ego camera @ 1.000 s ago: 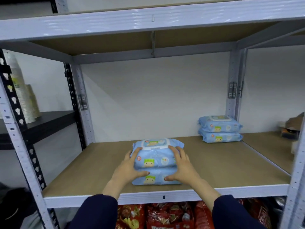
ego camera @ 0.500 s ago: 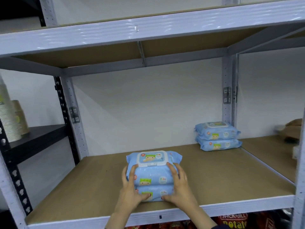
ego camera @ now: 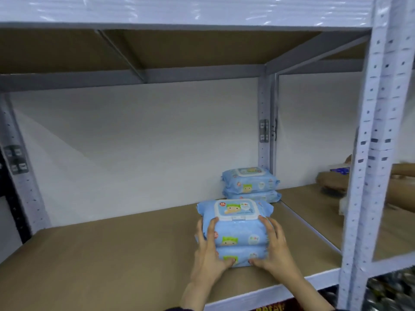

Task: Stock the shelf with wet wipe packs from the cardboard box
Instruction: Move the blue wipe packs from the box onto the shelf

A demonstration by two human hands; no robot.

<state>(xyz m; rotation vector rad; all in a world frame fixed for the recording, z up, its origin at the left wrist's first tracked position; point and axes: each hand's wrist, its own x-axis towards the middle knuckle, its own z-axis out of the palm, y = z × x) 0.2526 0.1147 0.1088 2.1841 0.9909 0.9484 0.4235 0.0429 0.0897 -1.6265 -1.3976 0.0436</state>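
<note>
Two blue wet wipe packs [ego camera: 238, 232] lie stacked on the brown shelf board [ego camera: 112, 250], one on the other, with a white flip lid on top. My left hand [ego camera: 210, 250] clasps the left side of this stack and my right hand [ego camera: 272, 248] clasps the right side, thumbs under the lower pack's front. Just behind stands a second stack of two wet wipe packs [ego camera: 250, 185] against the rear right post. The cardboard box is out of view.
A grey perforated upright [ego camera: 368, 176] rises at the right front. Past it, on the neighbouring shelf bay [ego camera: 314, 212], lie blurred brown items [ego camera: 332, 180]. The shelf's front rail [ego camera: 258, 295] runs below my wrists, with red snack bags [ego camera: 271, 307] underneath.
My hands have slid the held stack to the right and further in, close to the rear stack. The view has swung right and nearer to the shelf.
</note>
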